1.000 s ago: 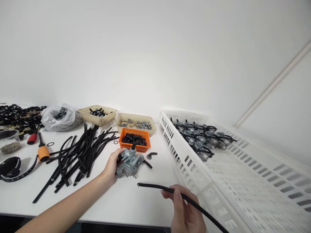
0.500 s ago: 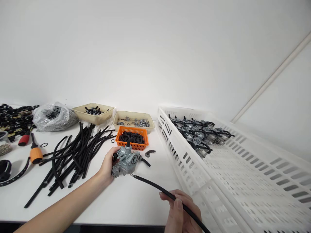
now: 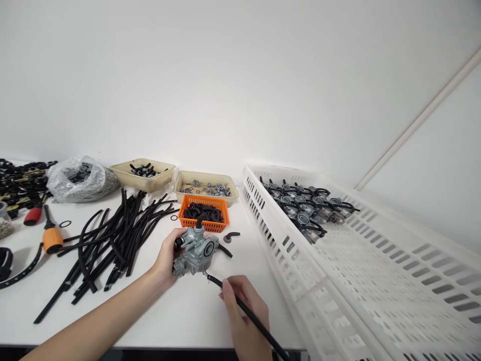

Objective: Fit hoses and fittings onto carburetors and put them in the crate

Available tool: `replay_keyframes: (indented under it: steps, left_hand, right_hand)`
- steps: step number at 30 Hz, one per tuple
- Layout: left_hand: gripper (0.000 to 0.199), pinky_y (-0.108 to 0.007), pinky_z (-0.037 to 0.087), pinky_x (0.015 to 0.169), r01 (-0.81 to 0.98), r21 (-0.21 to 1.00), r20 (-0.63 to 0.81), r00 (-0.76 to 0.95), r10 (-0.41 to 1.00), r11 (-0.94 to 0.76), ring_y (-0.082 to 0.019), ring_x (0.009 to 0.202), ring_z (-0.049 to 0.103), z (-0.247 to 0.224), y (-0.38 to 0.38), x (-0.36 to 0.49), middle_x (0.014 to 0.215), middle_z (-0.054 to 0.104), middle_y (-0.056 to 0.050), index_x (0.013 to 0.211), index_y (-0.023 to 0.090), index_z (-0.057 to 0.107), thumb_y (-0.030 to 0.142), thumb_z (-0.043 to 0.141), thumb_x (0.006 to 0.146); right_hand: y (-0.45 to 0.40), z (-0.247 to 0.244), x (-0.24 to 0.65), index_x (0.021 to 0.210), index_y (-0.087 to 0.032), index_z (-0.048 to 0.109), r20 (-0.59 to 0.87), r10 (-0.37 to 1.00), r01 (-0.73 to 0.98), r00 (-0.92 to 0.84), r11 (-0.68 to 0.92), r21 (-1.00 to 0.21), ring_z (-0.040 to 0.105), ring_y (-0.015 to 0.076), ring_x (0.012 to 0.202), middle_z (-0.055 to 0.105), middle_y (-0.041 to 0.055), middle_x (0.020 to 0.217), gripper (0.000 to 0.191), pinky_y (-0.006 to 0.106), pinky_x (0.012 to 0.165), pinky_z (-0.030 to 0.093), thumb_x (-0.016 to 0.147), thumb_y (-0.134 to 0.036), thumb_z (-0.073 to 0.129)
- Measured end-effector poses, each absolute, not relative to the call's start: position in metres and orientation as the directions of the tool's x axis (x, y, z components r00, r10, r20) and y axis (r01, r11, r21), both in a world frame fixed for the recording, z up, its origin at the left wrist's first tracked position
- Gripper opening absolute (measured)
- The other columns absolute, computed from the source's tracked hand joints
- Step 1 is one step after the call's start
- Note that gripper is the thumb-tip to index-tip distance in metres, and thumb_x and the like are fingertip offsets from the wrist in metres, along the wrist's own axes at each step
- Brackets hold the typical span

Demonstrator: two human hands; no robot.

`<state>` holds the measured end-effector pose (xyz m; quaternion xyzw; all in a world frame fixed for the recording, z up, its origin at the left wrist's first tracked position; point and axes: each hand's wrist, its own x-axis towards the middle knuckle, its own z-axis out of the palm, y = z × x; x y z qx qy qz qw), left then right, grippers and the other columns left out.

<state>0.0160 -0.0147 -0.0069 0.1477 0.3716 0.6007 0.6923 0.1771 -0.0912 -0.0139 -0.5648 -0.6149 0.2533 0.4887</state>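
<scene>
A grey metal carburetor [image 3: 194,253] is gripped from its left side by my left hand [image 3: 167,258], just above the table. A black elbow rubber piece [image 3: 202,219] tops it, and its round bore faces right. My right hand [image 3: 246,316] pinches a black rubber hose [image 3: 255,321] between thumb and fingers. The hose's upper end meets the small spout at the carburetor's bottom, with a small metal clip close to that end. Its lower end runs down out of view. How far the hose sits on the spout I cannot tell.
Behind stand an orange basket [image 3: 184,221] of black rubber parts and two beige trays [image 3: 180,185] [image 3: 116,173] of small parts. Loose black hoses [image 3: 112,240] and an orange-handled screwdriver [image 3: 51,238] lie left. On the right, a white crate [image 3: 263,220] holds several carburetors [image 3: 303,220].
My right hand has slid up and left along the hose, closer to the carburetor. The left hand holds the carburetor in nearly the same place.
</scene>
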Motion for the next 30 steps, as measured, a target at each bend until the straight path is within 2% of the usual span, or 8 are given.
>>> replay_keyframes:
  steps: [2,5,15,25,30]
  left_hand:
    - [0.024,-0.030,0.054,0.055,-0.717,0.652,-0.336,0.019,0.942,0.247,-0.024,0.062,0.070,-0.007,-0.015,0.016,0.061,0.070,-0.004,0.075,0.012,0.066,0.036,0.062,0.071]
    - [0.027,-0.031,0.054,0.055,-0.721,0.645,-0.321,0.043,0.946,0.252,-0.025,0.063,0.070,-0.007,-0.016,0.016,0.063,0.070,-0.005,0.079,0.011,0.068,0.036,0.061,0.071]
    - [0.025,-0.032,0.055,0.054,-0.718,0.640,-0.342,0.053,0.938,0.274,-0.027,0.066,0.071,-0.005,-0.016,0.018,0.065,0.072,-0.006,0.079,0.012,0.069,0.034,0.060,0.072]
    - [0.025,-0.026,0.051,0.048,-0.718,0.639,-0.359,0.042,0.933,0.278,-0.022,0.059,0.068,-0.007,-0.017,0.018,0.065,0.070,-0.005,0.074,0.012,0.065,0.036,0.059,0.072]
    - [0.028,-0.027,0.050,0.044,-0.716,0.637,-0.370,0.040,0.928,0.285,-0.021,0.052,0.066,-0.007,-0.016,0.017,0.063,0.069,-0.005,0.080,0.010,0.067,0.036,0.058,0.073]
  right_hand:
    - [-0.090,-0.014,0.173,0.060,-0.021,0.051,0.288,0.957,0.548,0.036,0.222,-0.807,0.055,0.0151,0.050,0.053,-0.0019,0.053,0.037,0.023,0.049,0.040,0.089,-0.042,0.047]
    - [-0.089,-0.016,0.168,0.055,-0.022,0.042,0.274,0.961,0.590,-0.024,0.235,-0.773,0.050,0.0135,0.046,0.049,-0.0025,0.049,0.044,0.023,0.046,0.034,0.093,-0.042,0.037]
    - [-0.090,-0.031,0.169,0.061,-0.025,0.036,0.265,0.963,0.649,-0.055,0.236,-0.723,0.050,0.0146,0.047,0.050,-0.0019,0.053,0.041,0.025,0.048,0.035,0.096,-0.043,0.029]
    - [-0.091,-0.022,0.166,0.057,-0.023,0.042,0.156,0.987,0.488,-0.024,0.148,-0.860,0.051,0.0146,0.051,0.049,-0.0031,0.052,0.046,0.025,0.054,0.035,0.094,-0.048,0.030]
    - [-0.091,-0.016,0.168,0.059,-0.022,0.045,0.130,0.989,0.442,-0.068,0.147,-0.885,0.051,0.0145,0.055,0.052,-0.0024,0.056,0.045,0.024,0.057,0.036,0.094,-0.047,0.031]
